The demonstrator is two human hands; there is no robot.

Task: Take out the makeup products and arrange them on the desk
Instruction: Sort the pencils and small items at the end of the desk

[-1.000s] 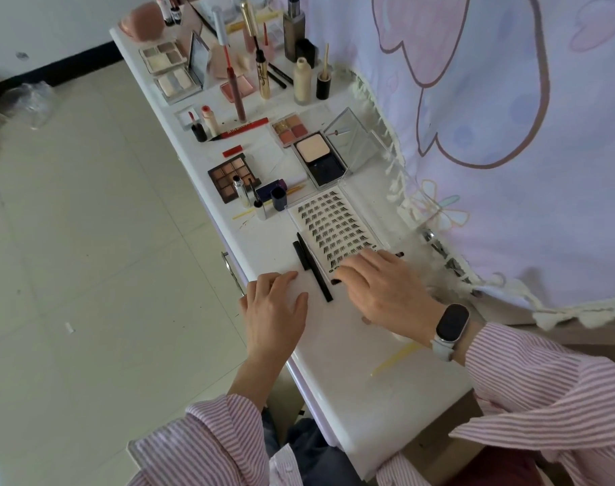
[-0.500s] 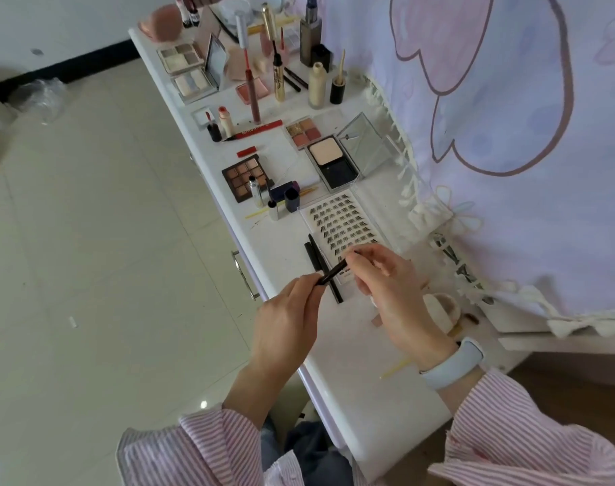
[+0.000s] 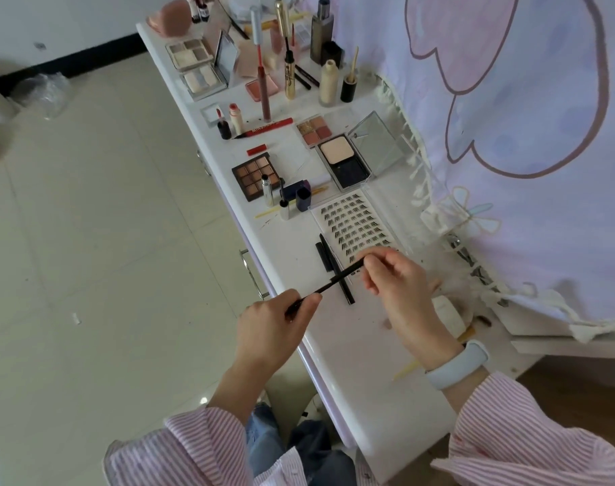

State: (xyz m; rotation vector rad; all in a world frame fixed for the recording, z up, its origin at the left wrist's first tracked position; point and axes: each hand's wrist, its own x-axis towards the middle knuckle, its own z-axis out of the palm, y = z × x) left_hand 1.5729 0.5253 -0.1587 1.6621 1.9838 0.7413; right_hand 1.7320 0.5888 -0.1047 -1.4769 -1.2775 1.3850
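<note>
Now I am watching both hands lifting the black liner pen (image 3: 337, 278) off the surface (image 3: 365, 380): left hand (image 3: 274, 327) pinching one end, right hand (image 3: 397, 278) the other (a second ago both were lying flat), probably uncapping it beside the lash tray (image 3: 355, 222).

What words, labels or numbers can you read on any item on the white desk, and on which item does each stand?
"MINSHZ", uncertain and partly blurred: pale print on the red pencil lying flat.
Dark print on the upright gold mascara tube: too blurred to read.
Small dark marks on the clear false-lash tray, by the right hand: too small to read.
</note>
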